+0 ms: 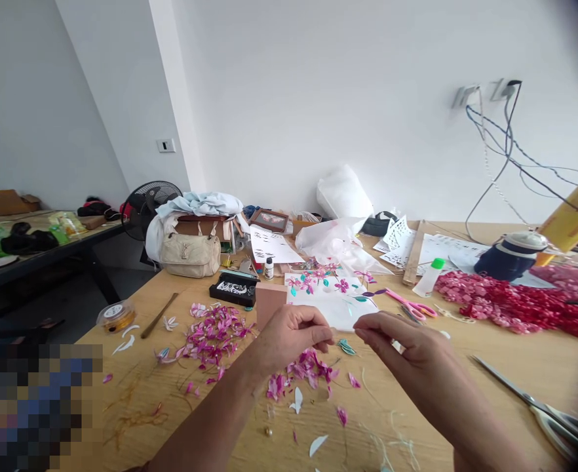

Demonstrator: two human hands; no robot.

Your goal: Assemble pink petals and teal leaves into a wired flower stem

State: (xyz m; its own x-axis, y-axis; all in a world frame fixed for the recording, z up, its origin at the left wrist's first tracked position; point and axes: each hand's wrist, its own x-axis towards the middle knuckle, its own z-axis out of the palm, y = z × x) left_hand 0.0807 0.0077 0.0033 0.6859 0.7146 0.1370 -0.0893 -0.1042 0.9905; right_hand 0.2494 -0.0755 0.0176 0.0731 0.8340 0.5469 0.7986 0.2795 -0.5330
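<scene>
My left hand [296,334] is raised over the middle of the table, its thumb and fingertips pinched together. Across a small gap, my right hand [400,337] is pinched the same way, fingertips pointing at the left. Whatever lies between the fingertips is too fine to make out. Below and between the hands are a small stack of teal petals [346,347] and a pile of magenta petals [311,368]. A larger heap of magenta petals [215,334] spreads left of my left hand. Behind the hands, pink flowers with teal leaves [313,282] lie on a white sheet [318,311].
Large scissors [529,398] lie at the right, pink-handled scissors [419,308] behind my right hand. Nearby stand a green-capped bottle [429,278] and red-pink flower strands [510,301]. A black box [232,290], beige bag [191,254] and round container [116,317] are left.
</scene>
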